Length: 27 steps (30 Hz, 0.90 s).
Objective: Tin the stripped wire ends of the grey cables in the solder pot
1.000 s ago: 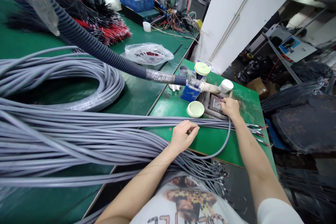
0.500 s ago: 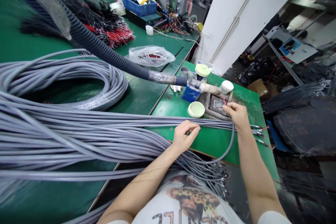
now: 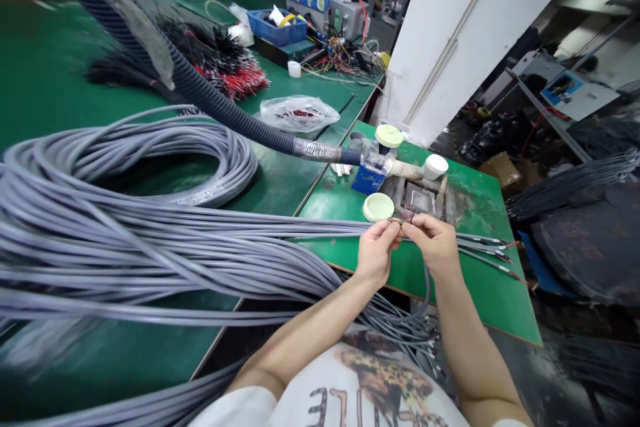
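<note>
My left hand [image 3: 376, 255] and my right hand [image 3: 436, 245] meet above the front of the small green board. Their fingertips pinch thin coloured wires [image 3: 403, 218] at the end of a grey cable, whose length [image 3: 427, 290] droops below my right hand. The exact grip of each finger on the wires is too small to make out. Just beyond my hands sits a metal pot [image 3: 421, 200] with a shiny grey surface. A pale green shallow dish [image 3: 379, 207] is close to my left fingertips. Grey cables [image 3: 320, 225] run beneath both hands, their stripped ends [image 3: 505, 257] at the right.
A corrugated hose [image 3: 235, 117] crosses from upper left to a nozzle [image 3: 406, 170] by the pot. Near it stand a blue box [image 3: 369, 178], a yellow-lidded jar [image 3: 389, 136] and a white cup [image 3: 435, 166]. A large cable coil [image 3: 235, 177] covers the left table.
My right hand has drawn the wire end back from the pot toward me. My left hand has moved right and closed on the wires. The view has shifted slightly.
</note>
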{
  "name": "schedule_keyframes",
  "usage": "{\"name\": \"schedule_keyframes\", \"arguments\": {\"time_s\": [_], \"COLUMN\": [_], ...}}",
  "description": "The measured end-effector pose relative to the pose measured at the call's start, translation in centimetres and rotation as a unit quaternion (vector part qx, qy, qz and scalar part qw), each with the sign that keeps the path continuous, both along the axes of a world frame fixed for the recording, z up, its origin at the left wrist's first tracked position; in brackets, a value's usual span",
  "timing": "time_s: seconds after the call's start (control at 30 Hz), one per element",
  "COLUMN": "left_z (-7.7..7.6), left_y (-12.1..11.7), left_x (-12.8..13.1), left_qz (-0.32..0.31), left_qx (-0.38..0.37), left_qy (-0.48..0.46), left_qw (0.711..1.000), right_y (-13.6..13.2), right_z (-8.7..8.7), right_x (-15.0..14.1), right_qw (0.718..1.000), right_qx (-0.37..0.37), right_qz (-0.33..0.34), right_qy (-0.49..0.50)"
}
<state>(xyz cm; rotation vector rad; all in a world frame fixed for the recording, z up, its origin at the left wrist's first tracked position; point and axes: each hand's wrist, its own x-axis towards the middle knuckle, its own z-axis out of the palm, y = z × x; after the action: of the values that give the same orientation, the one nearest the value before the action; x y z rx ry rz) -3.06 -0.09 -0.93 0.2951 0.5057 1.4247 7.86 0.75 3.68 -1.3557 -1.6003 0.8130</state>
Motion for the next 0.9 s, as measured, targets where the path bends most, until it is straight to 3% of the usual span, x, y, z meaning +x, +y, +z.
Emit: {"name": "schedule_keyframes", "arguments": {"time_s": [0.13,0.27,0.37,0.53,0.67,0.77,0.83,0.9], "left_z": [0.4,0.4,0.0,-0.5,-0.8,-0.9,-0.9,-0.9], "left_y": [0.0,0.0,-0.3,-1.1,-1.0,-1.0,-1.3,-1.6], "left_x": [-1.0,-0.6,0.0,0.4,0.0,-0.4,-0.6,-0.7], "left_qz": [-0.035,-0.141,-0.170,-0.173,-0.134,-0.165,-0.211,-0.247], "left_qx": [0.018,-0.003,-0.002,0.085,0.124,0.155,0.182,0.213], "left_qy": [-0.075,-0.152,-0.131,-0.024,0.040,0.087,0.113,0.146], "left_qw": [0.996,0.978,0.977,0.981,0.982,0.970,0.954,0.934], "right_y": [-1.6,-2.9,-3.0,-2.8,-2.6,-2.3,-2.0,-1.6], "right_z": [0.8,0.4,-0.5,-1.0,1.1,3.8,5.4,6.7], "right_x": [0.3,0.3,0.3,0.7,2.7,4.6,5.1,4.9], "right_qw": [0.997,0.994,0.998,0.998,0.992,0.990,0.987,0.971], "right_qx": [-0.007,0.003,-0.010,-0.048,-0.029,-0.005,-0.055,-0.139], "right_qz": [0.032,0.073,0.052,0.029,0.064,0.031,0.067,0.145], "right_qy": [-0.076,-0.080,-0.041,0.013,-0.104,-0.137,-0.138,-0.133]}}
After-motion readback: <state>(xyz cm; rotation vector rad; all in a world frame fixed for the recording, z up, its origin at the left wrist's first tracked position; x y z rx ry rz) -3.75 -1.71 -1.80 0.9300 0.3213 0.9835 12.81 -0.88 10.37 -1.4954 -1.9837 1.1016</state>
